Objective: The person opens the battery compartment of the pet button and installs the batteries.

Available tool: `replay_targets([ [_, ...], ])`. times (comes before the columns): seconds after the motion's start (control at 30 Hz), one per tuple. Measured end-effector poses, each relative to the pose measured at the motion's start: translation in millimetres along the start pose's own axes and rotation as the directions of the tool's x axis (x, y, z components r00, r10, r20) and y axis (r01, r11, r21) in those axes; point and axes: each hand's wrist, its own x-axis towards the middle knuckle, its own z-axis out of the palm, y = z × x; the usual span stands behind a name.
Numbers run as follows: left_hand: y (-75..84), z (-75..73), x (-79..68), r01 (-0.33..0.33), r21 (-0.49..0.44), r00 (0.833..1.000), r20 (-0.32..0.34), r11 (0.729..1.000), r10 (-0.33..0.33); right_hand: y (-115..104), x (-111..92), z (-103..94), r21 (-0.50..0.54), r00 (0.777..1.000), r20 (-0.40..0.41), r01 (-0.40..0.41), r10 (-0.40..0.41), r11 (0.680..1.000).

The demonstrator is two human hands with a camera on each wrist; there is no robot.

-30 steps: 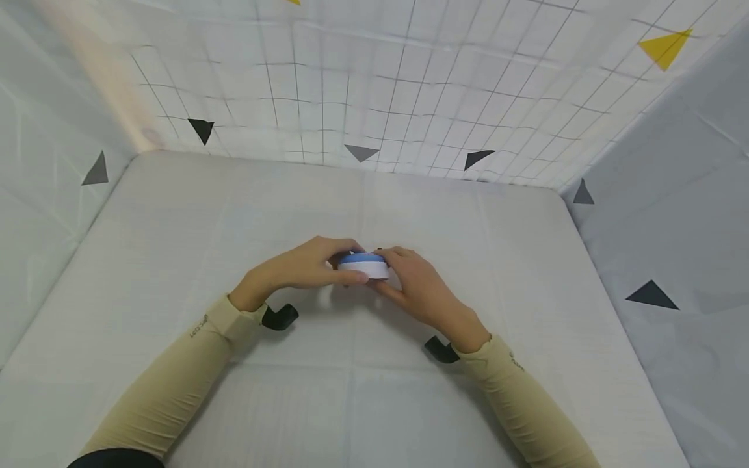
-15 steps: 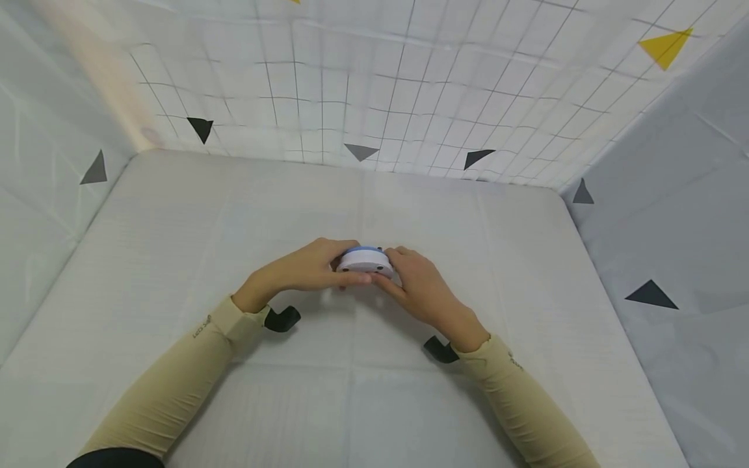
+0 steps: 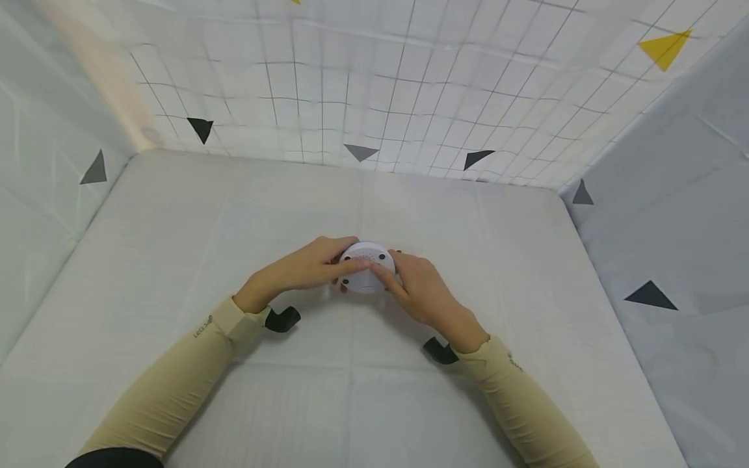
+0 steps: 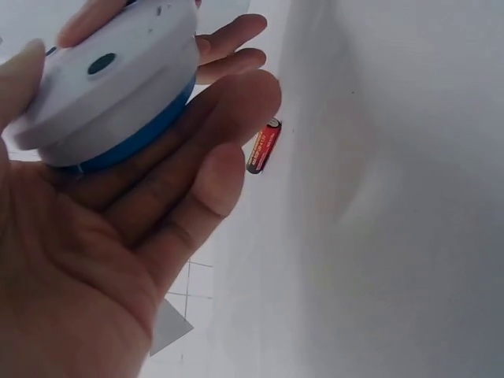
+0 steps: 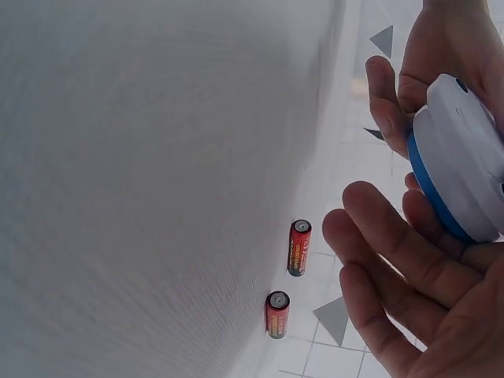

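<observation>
A round white device with a blue far side (image 3: 361,283) is held between both hands over the middle of the table. Its white face, with small holes and dark round feet, is tilted toward the head camera. My left hand (image 3: 304,266) grips the left side, thumb across the white face and fingers behind. From the right, my right hand (image 3: 424,286) grips it with its thumb on the same face. In the right wrist view, two red batteries (image 5: 299,248) lie on the table beyond the fingers; the hands mostly hide them in the head view.
The white-covered table (image 3: 281,403) is bounded by a gridded back wall (image 3: 328,91) and grey side walls (image 3: 679,221) marked with triangles. Black curved pieces (image 3: 283,319) project from both sleeve cuffs.
The device has been tipped over in the hands: its blue side faced up before, and now its white face with the feet is toward the head camera. Both arms stay nearly in place.
</observation>
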Motion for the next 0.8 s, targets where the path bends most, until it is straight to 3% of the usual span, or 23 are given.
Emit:
replay_targets([
  [0.57,-12.7,15.3,7.0,0.045,-0.075,0.995,-0.088,0.996,-0.052,-2.3,-2.3,-3.6,-0.073,0.999,-0.015,-0.03,0.029,0.997],
  [0.8,-20.2,23.2,7.9,0.112,-0.213,0.988,-0.084,0.971,-0.133,-6.2,-3.2,-4.4,-0.088,0.999,-0.046,-0.034,0.03,0.996],
])
